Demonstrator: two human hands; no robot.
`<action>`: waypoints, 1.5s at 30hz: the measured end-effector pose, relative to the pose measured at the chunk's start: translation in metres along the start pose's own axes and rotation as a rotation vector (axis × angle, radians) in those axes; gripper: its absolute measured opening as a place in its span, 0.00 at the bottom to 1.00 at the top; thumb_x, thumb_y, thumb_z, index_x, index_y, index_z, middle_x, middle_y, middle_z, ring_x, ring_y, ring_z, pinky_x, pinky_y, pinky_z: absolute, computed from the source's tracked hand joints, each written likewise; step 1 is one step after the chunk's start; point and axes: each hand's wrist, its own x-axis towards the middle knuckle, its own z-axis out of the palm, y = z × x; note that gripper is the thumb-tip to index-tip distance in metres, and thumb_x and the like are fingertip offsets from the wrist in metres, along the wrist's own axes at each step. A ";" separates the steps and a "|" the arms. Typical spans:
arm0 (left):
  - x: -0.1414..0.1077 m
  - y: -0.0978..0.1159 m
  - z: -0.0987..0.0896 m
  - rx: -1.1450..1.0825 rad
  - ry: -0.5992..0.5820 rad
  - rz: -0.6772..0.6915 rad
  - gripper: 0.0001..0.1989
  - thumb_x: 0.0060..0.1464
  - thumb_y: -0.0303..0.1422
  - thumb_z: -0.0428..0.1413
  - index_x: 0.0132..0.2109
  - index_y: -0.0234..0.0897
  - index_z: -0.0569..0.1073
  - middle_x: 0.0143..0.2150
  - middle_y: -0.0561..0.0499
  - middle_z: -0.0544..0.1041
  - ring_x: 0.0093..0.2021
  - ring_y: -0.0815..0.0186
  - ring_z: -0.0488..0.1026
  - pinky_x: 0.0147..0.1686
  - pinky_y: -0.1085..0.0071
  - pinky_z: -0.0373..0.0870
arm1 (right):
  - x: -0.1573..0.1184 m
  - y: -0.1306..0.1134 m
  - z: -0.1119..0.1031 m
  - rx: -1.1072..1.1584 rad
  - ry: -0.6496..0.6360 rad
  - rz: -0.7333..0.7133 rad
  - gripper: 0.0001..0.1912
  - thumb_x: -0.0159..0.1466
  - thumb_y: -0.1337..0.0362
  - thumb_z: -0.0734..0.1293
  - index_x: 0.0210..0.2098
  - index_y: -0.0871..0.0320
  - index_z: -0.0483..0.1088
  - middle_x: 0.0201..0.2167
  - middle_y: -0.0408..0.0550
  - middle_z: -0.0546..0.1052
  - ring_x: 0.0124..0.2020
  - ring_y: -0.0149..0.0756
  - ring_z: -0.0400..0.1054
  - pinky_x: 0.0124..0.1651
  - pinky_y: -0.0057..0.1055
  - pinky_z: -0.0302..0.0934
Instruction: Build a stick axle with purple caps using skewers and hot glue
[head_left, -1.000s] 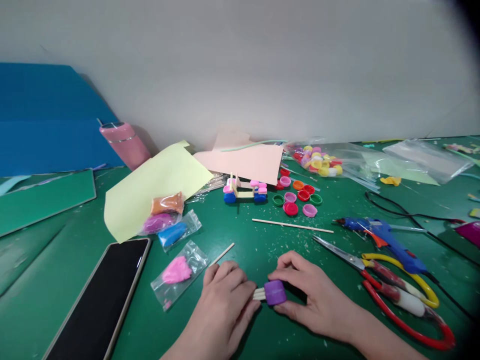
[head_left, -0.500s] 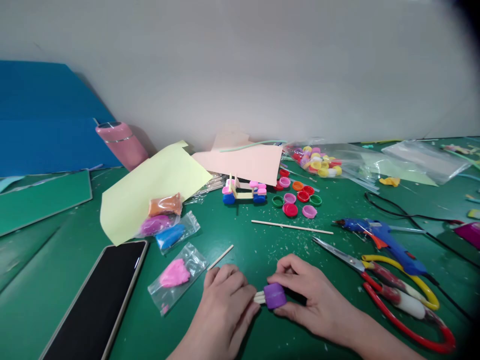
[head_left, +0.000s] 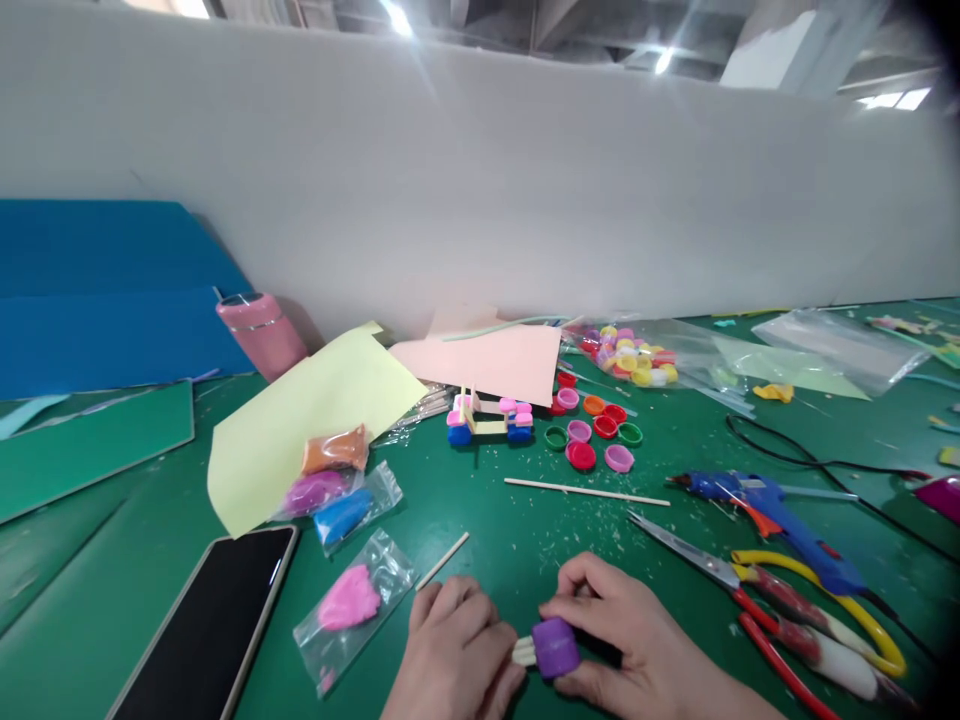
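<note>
My left hand (head_left: 457, 650) is closed around several thin wooden sticks (head_left: 524, 652), whose ends stick out to the right. Those ends meet a purple bottle cap (head_left: 556, 648); whether they are fixed to it I cannot tell. My right hand (head_left: 622, 640) pinches the cap between thumb and fingers from the right. Beyond my left hand lies a short wooden stick (head_left: 442, 561). A longer stick (head_left: 586, 491) rests farther off. Behind it stands a small stick model (head_left: 491, 420) with blue and pink parts.
Scissors (head_left: 720, 570) and a blue glue gun (head_left: 772, 510) with a black cord lie at the right. Coloured caps (head_left: 581, 456) sit past the long stick. To the left are bagged pink clay (head_left: 349, 597), a phone (head_left: 217, 620) and a pink cup (head_left: 262, 335).
The camera view has tilted up, so everything sits lower and ceiling lights show over the partition. Both hands keep the same hold on the sticks and cap.
</note>
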 end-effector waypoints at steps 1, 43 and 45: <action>-0.001 -0.003 0.004 0.009 0.024 0.012 0.14 0.56 0.37 0.45 0.27 0.41 0.70 0.22 0.53 0.69 0.29 0.63 0.63 0.32 0.65 0.54 | 0.001 0.001 0.000 -0.006 0.003 -0.001 0.11 0.57 0.57 0.65 0.34 0.57 0.72 0.32 0.46 0.66 0.33 0.35 0.62 0.33 0.28 0.57; 0.001 -0.006 -0.011 0.098 -0.166 0.040 0.06 0.52 0.33 0.51 0.30 0.41 0.70 0.25 0.53 0.72 0.31 0.63 0.66 0.33 0.66 0.59 | 0.003 0.010 0.005 -0.079 -0.002 -0.021 0.11 0.55 0.57 0.66 0.36 0.55 0.72 0.32 0.47 0.67 0.33 0.35 0.64 0.32 0.26 0.59; 0.001 -0.005 -0.010 0.092 -0.152 0.018 0.05 0.51 0.32 0.51 0.29 0.41 0.70 0.25 0.54 0.71 0.31 0.63 0.66 0.33 0.66 0.59 | 0.003 0.010 0.005 -0.080 -0.005 -0.018 0.11 0.55 0.57 0.66 0.36 0.55 0.72 0.32 0.46 0.67 0.33 0.36 0.64 0.32 0.26 0.59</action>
